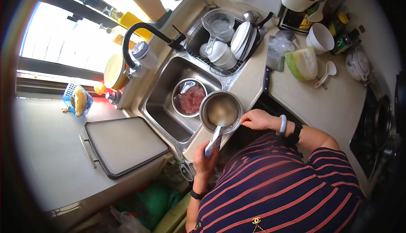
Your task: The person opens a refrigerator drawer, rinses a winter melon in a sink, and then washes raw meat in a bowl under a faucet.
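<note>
A round metal bowl point(204, 121) with cloudy pale-brown contents stands on the counter edge beside the sink. My left hand point(204, 162) is closed around a slim whitish packet point(214, 142) with purplish markings, tilted so its upper end reaches over the bowl's near rim. On the bowl's right side, my right hand point(256, 119) grips at the rim with curled fingers; the fingertips are partly hidden. Inside the sink point(165, 80), a second metal bowl point(175, 106) contains pink raw meat point(192, 99).
A dish rack point(195, 49) with bowls and plates stands behind the sink, under a black faucet point(146, 25). A knife point(266, 80) and a cut melon piece point(302, 64) lie at right. A cutting board point(127, 144) lies left; scissors point(186, 170) hang nearby.
</note>
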The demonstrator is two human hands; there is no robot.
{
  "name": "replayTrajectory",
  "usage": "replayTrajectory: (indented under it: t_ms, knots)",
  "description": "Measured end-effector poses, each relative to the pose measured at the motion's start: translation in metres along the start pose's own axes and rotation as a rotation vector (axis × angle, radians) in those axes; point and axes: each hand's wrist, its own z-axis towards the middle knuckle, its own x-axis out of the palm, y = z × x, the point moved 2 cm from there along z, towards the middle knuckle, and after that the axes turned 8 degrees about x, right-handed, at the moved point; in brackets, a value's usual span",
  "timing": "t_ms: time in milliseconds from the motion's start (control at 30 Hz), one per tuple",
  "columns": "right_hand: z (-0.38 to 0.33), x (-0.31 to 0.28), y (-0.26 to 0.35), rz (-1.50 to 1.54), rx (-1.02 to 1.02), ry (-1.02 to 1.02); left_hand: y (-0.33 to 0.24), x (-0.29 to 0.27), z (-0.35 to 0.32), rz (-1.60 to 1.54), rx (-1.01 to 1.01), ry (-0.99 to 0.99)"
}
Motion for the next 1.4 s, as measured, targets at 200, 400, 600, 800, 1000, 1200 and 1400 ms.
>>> replayTrajectory:
  t_ms: [200, 400, 600, 800, 1000, 1200, 1400]
  knots:
    - [0.002, -0.002, 0.0, 0.005, -0.009, 0.014, 0.009, -0.013, -0.015, 0.015, -0.107, 0.011]
    - [0.004, -0.006, 0.0, -0.009, 0.016, 0.018, 0.019, -0.009, -0.007, -0.048, -0.139, -0.126]
    - [0.01, -0.008, 0.002, -0.036, 0.022, -0.009, 0.022, 0.003, 0.001, -0.068, -0.152, -0.097]
    - [-0.005, -0.02, 0.058, 0.334, -0.195, 0.287, 0.013, -0.001, -0.003, -0.33, -0.237, -0.225]
    - [-0.026, -0.031, 0.117, 0.831, -0.372, 0.406, -0.033, 0.0, 0.041, -0.741, -0.196, -0.327]
    - [-0.04, -0.073, 0.108, 0.904, -0.531, 0.146, -0.04, 0.028, 0.098, -0.63, 0.09, -0.102]
    - [-0.071, -0.131, 0.044, 0.897, -0.349, -0.371, -0.08, 0.054, 0.137, -0.19, 0.307, 0.263]
